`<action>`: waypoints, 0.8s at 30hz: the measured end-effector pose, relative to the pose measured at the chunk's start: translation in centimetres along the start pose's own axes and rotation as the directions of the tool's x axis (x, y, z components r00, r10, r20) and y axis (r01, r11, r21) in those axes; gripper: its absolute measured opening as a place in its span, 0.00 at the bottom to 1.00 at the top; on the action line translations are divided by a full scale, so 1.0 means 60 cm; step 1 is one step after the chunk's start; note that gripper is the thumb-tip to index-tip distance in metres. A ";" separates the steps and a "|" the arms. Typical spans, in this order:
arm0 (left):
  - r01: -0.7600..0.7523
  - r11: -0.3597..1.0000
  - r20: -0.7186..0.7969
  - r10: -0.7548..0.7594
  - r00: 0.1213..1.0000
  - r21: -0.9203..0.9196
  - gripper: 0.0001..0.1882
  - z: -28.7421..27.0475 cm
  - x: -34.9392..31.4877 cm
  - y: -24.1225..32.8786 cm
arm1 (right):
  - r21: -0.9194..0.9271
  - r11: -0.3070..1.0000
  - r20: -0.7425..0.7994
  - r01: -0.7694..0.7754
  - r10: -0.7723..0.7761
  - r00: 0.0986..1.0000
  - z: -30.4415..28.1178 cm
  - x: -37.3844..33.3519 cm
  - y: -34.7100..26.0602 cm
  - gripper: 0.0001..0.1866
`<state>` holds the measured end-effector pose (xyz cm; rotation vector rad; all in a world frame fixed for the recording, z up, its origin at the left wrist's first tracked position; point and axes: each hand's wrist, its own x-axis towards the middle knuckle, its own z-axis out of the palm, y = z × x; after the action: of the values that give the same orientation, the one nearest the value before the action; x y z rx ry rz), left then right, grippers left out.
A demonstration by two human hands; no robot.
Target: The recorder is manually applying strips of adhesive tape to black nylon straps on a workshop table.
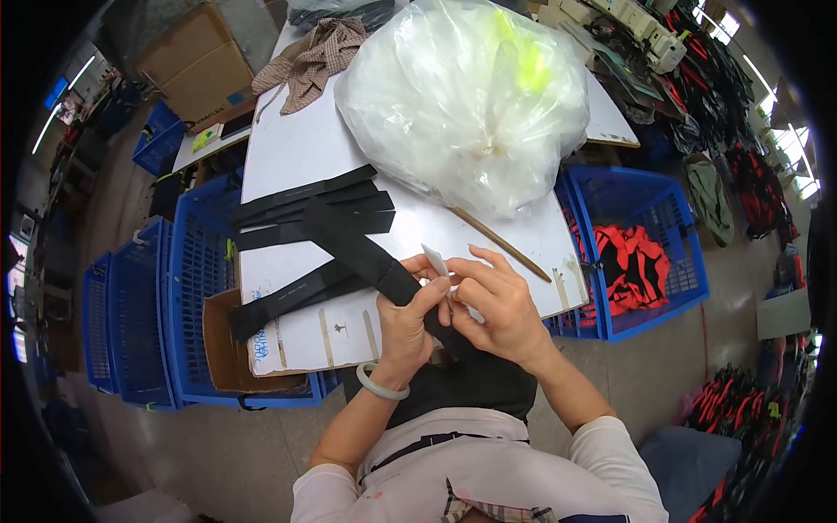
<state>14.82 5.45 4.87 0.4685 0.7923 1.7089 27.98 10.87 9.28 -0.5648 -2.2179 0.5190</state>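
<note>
Black fabric strip [349, 247] in hand: it lies slantwise over the near edge of the white worktop [301, 144], its far end across other strips and its near end hanging toward the person's lap. The left hand [408, 324], with a pale bangle [382, 383] on its wrist, is closed around this strip, thumb on top. A small white slip [435, 260] stands up at the thumb tip. The right hand [495, 307] has its thumb and forefinger bent in at the slip, its other fingers loosely curled; whether they are pinching it I cannot tell.

Near the worktop's left near corner lies a flat black band [292, 296], and farther along the left edge, a stack of black strips [296, 209] overlaps. Beyond the left edge stands a blue crate [187, 288] with a cardboard box [220, 344] in it.

A brownish stick [501, 244] slants toward the right near corner. Off the right edge, another blue crate [663, 322] holds red and black pieces [635, 266].

Farther back, a bulging clear plastic bag [436, 96] covers much of the worktop's far half, and a checked cloth [312, 65] lies at the far left corner.
</note>
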 end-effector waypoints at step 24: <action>-0.089 0.996 -0.049 0.090 0.995 0.008 0.12 -0.007 -0.014 -0.008 | 0.146 0.980 -0.006 -0.131 0.134 0.991 0.007 -0.012 0.014 0.10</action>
<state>15.12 4.59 4.32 0.4731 0.8228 1.8078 28.26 11.08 8.15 -0.6396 -2.1161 0.7367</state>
